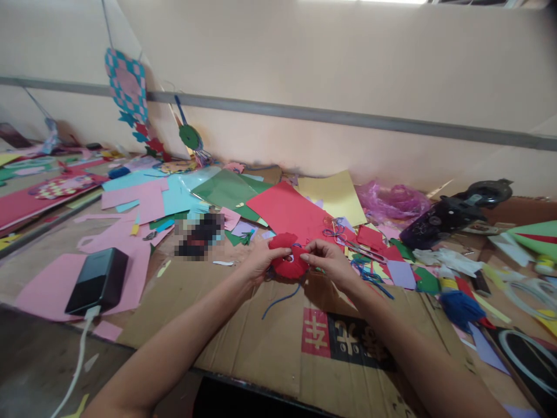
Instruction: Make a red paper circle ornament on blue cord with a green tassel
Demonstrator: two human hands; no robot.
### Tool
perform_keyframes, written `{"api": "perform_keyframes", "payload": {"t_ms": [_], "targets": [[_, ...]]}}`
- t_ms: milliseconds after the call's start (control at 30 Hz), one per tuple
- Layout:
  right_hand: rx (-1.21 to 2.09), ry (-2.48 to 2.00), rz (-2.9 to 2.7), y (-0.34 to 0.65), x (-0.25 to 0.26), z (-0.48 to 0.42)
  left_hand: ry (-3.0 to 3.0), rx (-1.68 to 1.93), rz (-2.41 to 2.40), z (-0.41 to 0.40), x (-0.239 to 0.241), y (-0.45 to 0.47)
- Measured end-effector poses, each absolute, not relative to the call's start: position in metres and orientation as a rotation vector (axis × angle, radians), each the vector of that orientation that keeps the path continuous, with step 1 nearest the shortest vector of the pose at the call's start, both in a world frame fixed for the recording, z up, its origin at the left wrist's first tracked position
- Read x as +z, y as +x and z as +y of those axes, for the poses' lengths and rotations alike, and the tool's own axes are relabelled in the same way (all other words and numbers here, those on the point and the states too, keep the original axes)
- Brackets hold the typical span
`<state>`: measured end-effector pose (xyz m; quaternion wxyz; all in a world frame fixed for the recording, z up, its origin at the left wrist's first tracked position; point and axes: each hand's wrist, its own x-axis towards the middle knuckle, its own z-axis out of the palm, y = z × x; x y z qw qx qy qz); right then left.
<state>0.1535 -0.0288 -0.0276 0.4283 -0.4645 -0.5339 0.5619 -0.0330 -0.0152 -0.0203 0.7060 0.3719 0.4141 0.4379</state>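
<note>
Above the cardboard sheet (pixel 248 325), a round red paper piece (pixel 289 267) with a small hole in its middle is held up between my hands. My left hand (pixel 263 258) pinches it from the left, the thumb lying across its face. At its right edge, the thumb and fingertips of my right hand (pixel 324 261) are closed near a bit of blue yarn; whether they grip the yarn or the paper is hard to make out. A loose end of blue yarn (pixel 282 302) hangs below the red piece.
Red (pixel 282 209), green and yellow paper sheets lie behind my hands. To the left is a black power bank (pixel 98 281) with a white cable. Scissors (pixel 368 251), paper scraps, a blue yarn ball (pixel 462 310) and a dark bottle (pixel 439 220) are at the right.
</note>
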Motion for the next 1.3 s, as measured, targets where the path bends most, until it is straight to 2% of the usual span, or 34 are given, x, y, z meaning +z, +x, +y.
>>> {"api": "perform_keyframes", "payload": {"t_ms": [800,1100,1300], "targets": [[1.274,-1.168,-1.349,0.152,-0.027,-0.031,0.907,0.876,0.914,-0.015,-0.021,-0.036],[1.474,-1.083,-1.303,0.154,-0.024,-0.031,0.978,0.856,0.906,-0.016,-0.018,-0.037],[1.302,-1.140,-1.423,0.159,-0.020,-0.025,0.942,0.869,0.919,-0.015,-0.022,-0.037]]}}
